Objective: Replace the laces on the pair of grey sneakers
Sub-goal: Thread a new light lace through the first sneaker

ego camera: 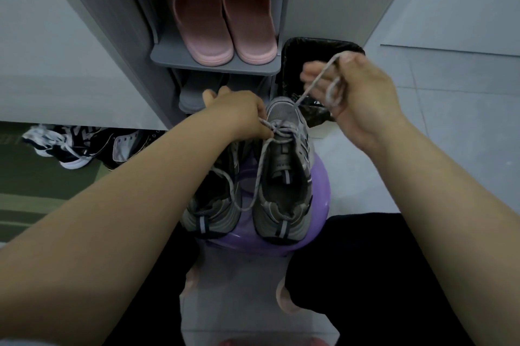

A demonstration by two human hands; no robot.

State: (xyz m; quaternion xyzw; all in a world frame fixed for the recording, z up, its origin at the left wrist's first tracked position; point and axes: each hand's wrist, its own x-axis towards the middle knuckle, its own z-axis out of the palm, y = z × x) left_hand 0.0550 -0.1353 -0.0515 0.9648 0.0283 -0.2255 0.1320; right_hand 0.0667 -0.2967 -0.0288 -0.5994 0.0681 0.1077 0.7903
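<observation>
Grey speckled lace (315,83) ran taut from the toe end of the right-hand sneaker (287,165) up into your right hand (357,98), where it was wound in loops around your fingers and pinched under the thumb, the hand raised above and to the right of the shoe. Your left hand (239,114) was closed on the lace where it crossed at the lower eyelets of that same shoe, fingertips pressed to the crossing. A slack length of lace trailed back from there, curving down over the gap between the two shoes.

Both grey sneakers sat side by side, heels toward you, on a purple stool (318,196). The left-hand sneaker (211,210) lay partly under your left forearm, so its lacing could not be made out.

Just behind your right hand stood a bin lined with a black bag (292,58). Left of it rose a grey shoe rack (213,64) with a pair of pink slippers (222,16) on its shelf and a grey pair dimly visible below. Black-and-white sneakers (64,145) lay on the floor at far left, by a green mat (33,193).
</observation>
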